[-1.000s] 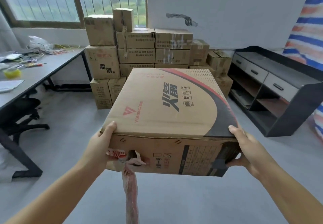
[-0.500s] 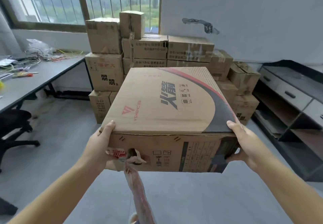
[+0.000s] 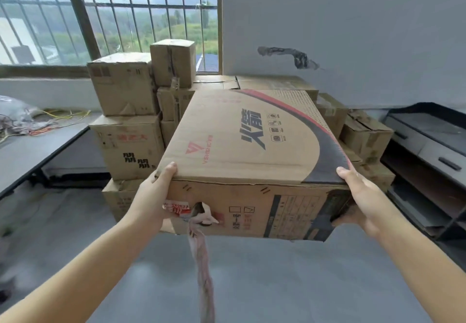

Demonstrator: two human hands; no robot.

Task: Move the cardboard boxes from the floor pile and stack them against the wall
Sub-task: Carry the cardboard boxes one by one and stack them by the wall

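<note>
Two hands carry one large cardboard box [image 3: 254, 151] in the air, level with the upper part of the stack of boxes [image 3: 126, 131] against the wall [image 3: 340, 20]. The left hand [image 3: 153, 196] grips the near left corner, thumb hooked over the top edge and the fingers hidden under the side. The right hand [image 3: 360, 201] grips the near right corner the same way, thumb on the top edge, fingers curled beneath the bottom edge. A torn strip of tape [image 3: 201, 259] dangles from a ragged hole in the near face and hangs free below the box.

The far edge of the carried box overlaps the stack in the view; whether it touches cannot be told. Open grey floor [image 3: 277, 285] lies under the box and between the person and the stack. To the left a dark tabletop [image 3: 37, 143] runs toward the window [image 3: 108, 15], with loose wires and a plastic bag on its far end; a gap of floor separates its edge from the stack. To the right a black shelf unit [image 3: 428, 151] with drawers stands just beside the lower boxes, narrowing the room on that side. A dark smear marks the wall above the stack
</note>
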